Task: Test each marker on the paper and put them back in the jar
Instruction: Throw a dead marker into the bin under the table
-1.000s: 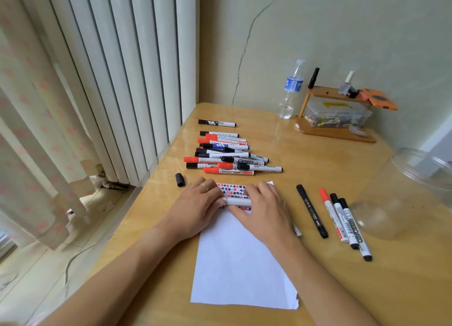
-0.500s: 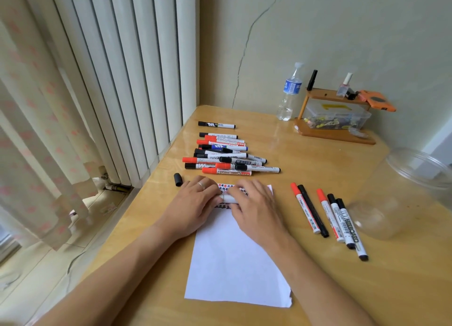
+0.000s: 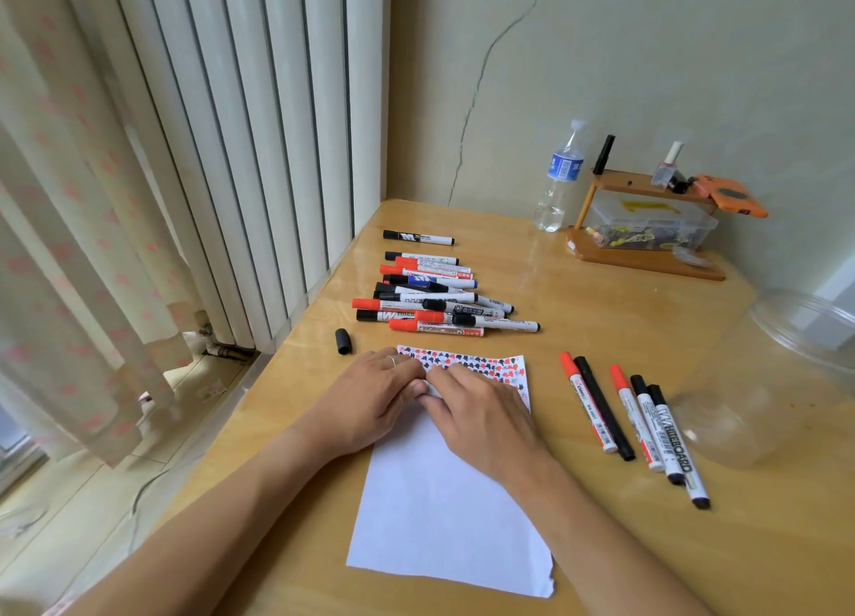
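A loose black cap (image 3: 343,341) lies on the wooden table (image 3: 601,301) at the left, with a pile of markers (image 3: 435,298) behind the paper (image 3: 444,500). The left hand (image 3: 370,398) and right hand (image 3: 481,412) meet over the paper's upper part, fingers curled round a white marker (image 3: 428,390) that barely shows between them; below its row of red and black test marks. To the right lie five capped markers (image 3: 634,426) side by side, just beside the clear jar (image 3: 777,384), which lies on its side.
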A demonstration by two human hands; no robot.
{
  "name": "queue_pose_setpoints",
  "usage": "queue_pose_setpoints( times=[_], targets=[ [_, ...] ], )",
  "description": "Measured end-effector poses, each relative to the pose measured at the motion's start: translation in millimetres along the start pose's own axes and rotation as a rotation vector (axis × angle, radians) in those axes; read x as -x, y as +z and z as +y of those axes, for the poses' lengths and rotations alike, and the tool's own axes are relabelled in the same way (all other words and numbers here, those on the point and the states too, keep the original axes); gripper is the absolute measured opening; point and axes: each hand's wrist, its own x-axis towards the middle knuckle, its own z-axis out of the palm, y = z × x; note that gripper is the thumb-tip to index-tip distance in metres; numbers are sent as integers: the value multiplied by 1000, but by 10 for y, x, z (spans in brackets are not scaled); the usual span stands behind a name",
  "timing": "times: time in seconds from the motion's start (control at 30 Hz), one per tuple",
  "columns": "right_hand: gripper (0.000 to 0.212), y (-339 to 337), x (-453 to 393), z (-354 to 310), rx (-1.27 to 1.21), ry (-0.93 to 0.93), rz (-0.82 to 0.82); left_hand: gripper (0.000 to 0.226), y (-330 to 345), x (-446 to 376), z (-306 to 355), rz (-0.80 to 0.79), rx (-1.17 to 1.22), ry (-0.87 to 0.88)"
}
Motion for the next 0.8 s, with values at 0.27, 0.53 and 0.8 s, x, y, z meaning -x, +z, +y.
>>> queue_pose_setpoints(
  times=[0.27, 0.53, 0.8],
  targets=[
    [26, -58, -9, -13, 8, 4, -36, 38, 16, 5, -21, 32, 24, 21],
    [33, -72, -12, 28, 62, 11, -92, 32, -1, 5, -28, 49, -22, 30],
    [26, -298, -8, 366, -54, 351, -116, 25, 12, 9, -46, 96, -125, -77]
  ],
)
